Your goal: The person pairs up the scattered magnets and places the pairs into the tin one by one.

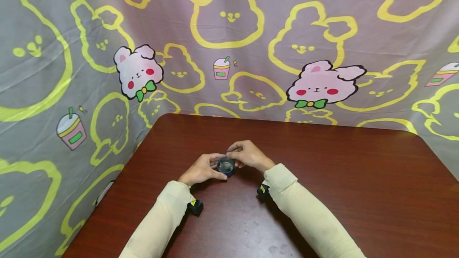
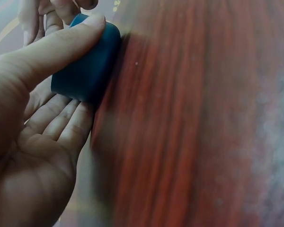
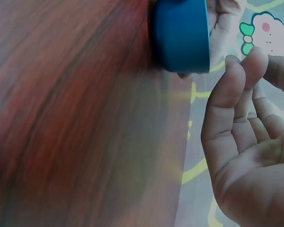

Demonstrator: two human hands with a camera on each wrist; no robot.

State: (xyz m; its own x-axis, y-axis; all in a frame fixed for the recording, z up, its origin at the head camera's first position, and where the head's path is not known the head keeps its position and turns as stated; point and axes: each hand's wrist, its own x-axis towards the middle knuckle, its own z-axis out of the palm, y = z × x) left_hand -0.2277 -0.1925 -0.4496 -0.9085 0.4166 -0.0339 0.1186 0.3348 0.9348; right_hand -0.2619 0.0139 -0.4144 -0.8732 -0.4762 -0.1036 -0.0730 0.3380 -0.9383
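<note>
A small round blue tub (image 1: 225, 167) stands on the table with its top uncovered. Something greyish and shiny shows inside; its kind is unclear. My left hand (image 1: 204, 169) grips the tub from the left, and in the left wrist view the thumb (image 2: 80, 35) lies along the blue wall with fingers on the opposite side. My right hand (image 1: 249, 155) hovers at the tub's far right rim, fingers bent and fingertips close together. In the right wrist view these fingertips (image 3: 229, 85) appear apart from the blue wall (image 3: 184, 38). Whether they pinch something small cannot be made out.
The reddish-brown wooden table (image 1: 344, 178) extends widely around both hands, its far edge meeting a hanging cloth (image 1: 247, 83) printed with rabbits and drink cups. More cloth hangs along the left side. A small dark device sits at each wrist.
</note>
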